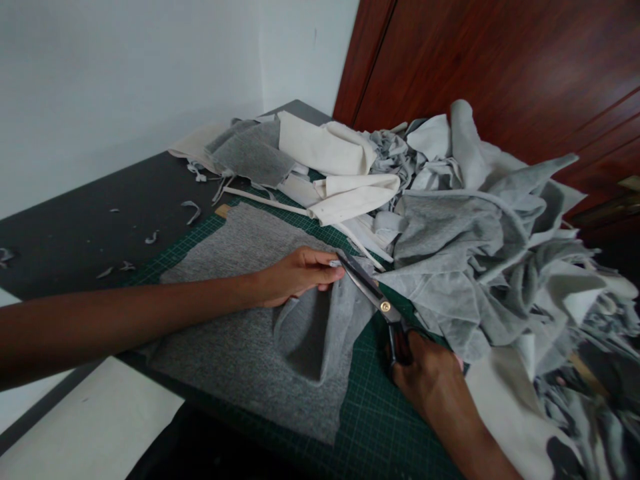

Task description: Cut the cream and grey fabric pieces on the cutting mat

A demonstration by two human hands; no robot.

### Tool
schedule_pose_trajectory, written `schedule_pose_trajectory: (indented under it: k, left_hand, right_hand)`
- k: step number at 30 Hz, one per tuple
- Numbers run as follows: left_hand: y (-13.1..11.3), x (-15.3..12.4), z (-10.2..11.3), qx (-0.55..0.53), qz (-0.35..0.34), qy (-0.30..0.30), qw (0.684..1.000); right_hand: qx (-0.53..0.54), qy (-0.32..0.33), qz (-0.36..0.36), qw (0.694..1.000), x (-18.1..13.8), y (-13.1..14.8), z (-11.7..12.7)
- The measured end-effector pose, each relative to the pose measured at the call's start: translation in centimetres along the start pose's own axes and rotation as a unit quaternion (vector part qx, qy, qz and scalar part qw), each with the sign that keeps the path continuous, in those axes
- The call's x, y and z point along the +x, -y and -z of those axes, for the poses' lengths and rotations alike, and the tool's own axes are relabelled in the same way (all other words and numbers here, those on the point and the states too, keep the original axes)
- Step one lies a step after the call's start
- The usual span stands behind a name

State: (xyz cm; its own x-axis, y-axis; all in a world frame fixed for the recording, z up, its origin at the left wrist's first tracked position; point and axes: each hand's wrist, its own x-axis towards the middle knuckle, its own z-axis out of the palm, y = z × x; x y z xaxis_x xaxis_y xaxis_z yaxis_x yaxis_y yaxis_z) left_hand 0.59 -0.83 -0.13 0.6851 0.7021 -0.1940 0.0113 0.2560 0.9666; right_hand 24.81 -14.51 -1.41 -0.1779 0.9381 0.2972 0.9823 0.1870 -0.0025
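Observation:
My left hand [300,275] pinches a raised edge of the grey knit fabric [250,357] between thumb and fingers. A fold of that fabric hangs below the fingers, while the rest lies spread over a green cutting mat [380,407]. My right hand [430,373] grips the black handles of a pair of scissors [373,290]. The blades point up and left, with their tips right beside my left fingertips at the pinched edge. Whether the blades are parted there is too small to tell.
A large heap of grey fabric [450,233] covers the right side and back of the table. Folded cream cloth pieces [325,143] lie behind the mat. Small scraps [191,213] dot the dark tabletop [75,227] at left. A wooden door [500,67] stands behind the heap.

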Motion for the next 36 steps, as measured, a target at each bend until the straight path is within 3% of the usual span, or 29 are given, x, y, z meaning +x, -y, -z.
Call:
schedule_pose_trajectory:
  k: [6, 12, 19, 36]
  left_hand:
    - [0.28, 0.34, 0.17, 0.0, -0.002, 0.002, 1.0]
    - [0.3, 0.4, 0.12, 0.003, -0.004, 0.005, 1.0]
    - [-0.25, 0.01, -0.12, 0.0, 0.001, 0.002, 1.0]
    - [-0.19, 0.04, -0.11, 0.0, -0.002, 0.002, 1.0]
  right_hand:
    - [-0.029, 0.001, 0.013, 0.999, -0.3, -0.09, -0.02]
    - [-0.05, 0.047, -0.017, 0.997, -0.38, 0.2, 0.06]
    - [-0.036, 0.013, -0.002, 0.999, -0.34, -0.05, -0.02]
    - [-0.053, 0.023, 0.015, 0.998, -0.45, -0.16, -0.07]
